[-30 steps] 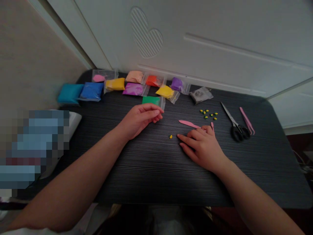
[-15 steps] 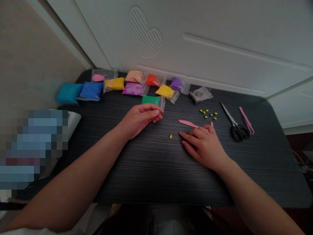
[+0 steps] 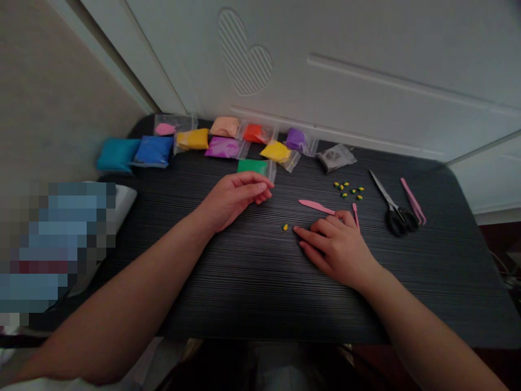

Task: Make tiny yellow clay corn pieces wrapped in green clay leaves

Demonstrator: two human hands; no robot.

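Observation:
My left hand (image 3: 238, 198) hovers in front of a bag of green clay (image 3: 251, 166), thumb and fingers drawn together. Whatever it may hold is hidden or too small to make out. A tiny yellow piece of clay (image 3: 285, 227) lies on the dark table, right by the outstretched index fingertip of my right hand (image 3: 331, 241). That hand is open, palm down, with its fingers spread. Under and beside its knuckles lie a pink plastic modelling knife (image 3: 313, 206) and a thin pink tool (image 3: 355, 210), both partly covered.
Several small yellow-and-green clay pieces (image 3: 344, 194) lie beyond my right hand. Black-handled scissors (image 3: 396, 214) and pink tweezers (image 3: 412, 198) are to the right. Clay bags (image 3: 193, 139) in several colours line the back, near a white panel (image 3: 366, 98). A blurred-out object (image 3: 61, 239) stands left.
My right hand has moved slightly left and toward me, its index fingertip nearer the yellow piece. More of the thin pink tool shows. My left hand keeps its pose.

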